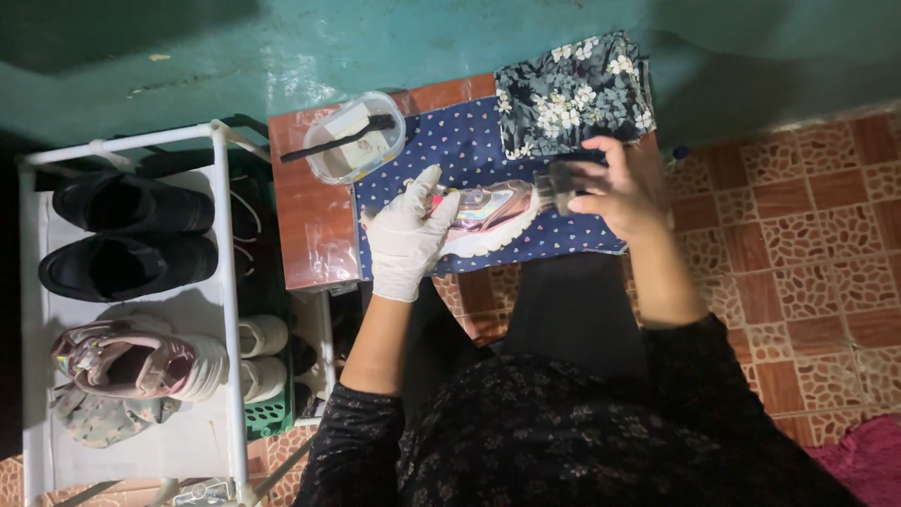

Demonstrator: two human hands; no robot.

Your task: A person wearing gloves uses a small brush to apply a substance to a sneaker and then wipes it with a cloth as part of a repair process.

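my left hand (405,239), in a thin white glove, is wrapped over the heel end of a small shiny pink sneaker (490,214) with an iridescent upper and a thick white sole; the fingers are clenched on it, pinning it down. the sneaker lies on its side on a navy cloth (469,141) dotted with tiny hearts, spread over a low reddish-brown table (305,216) whose top looks glossy. my right hand (624,188) is bare, wrist bent, fingers closed around a dark brush (558,183) blurred at the toe of the sneaker. behind it on the table lies a folded dark floral fabric (574,89). at the table's far left corner sits a clear round-cornered plastic tub (357,139) with a pale bar inside and a thin black brush (340,137) laid across its rim. off to my left stands a white tube-frame shoe rack (223,282) holding black shoes (122,235) and a worn pink sneaker (141,364).
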